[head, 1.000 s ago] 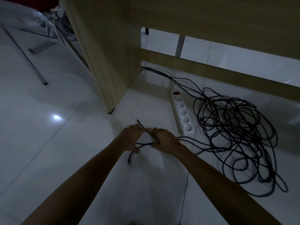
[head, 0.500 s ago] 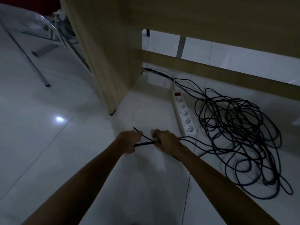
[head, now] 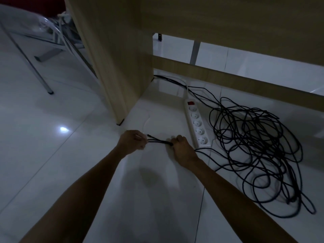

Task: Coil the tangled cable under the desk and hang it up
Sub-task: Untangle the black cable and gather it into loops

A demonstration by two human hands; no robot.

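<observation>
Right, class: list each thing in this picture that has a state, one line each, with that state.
black cable: mostly a tangled heap on the floor, a short doubled stretch held taut between the hands
left hand: gripping the cable
right hand: gripping the cable
power strip: flat on the floor, sockets empty

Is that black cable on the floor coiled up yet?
No. The long black cable sprawls in tangled loops; only a short stretch is held between both hands.

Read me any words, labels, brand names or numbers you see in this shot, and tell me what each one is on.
None can be read.
Power strip: no legible marking; its red switch shows no readable symbol.
Black cable and wooden desk: no print visible.
</observation>
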